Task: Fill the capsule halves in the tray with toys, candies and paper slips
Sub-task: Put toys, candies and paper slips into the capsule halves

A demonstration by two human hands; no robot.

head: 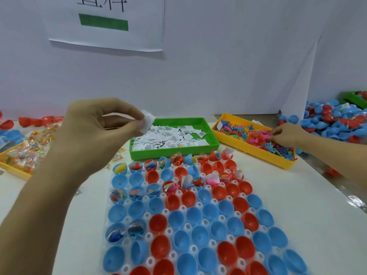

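A clear plastic tray [148, 214] holds several blue and red capsule halves [174, 202]; those in the far rows and a few at the left have toys, candies and slips in them. My left hand [103, 124] is raised above the table and pinches a white paper slip [148, 121] between thumb and fingers. Just beyond it a green bin [174, 151] holds many printed slips. My right hand [287, 134] reaches into the yellow bin [256, 153] of small colourful plastic toys, fingers curled on a pink toy [267, 136].
A yellow bin of wrapped candies [21, 153] stands at the left edge. Loose red and blue capsule halves are piled at far right [333, 120] and far left [33, 121]. A white partition wall with a paper sign [105, 22] stands behind the bins.
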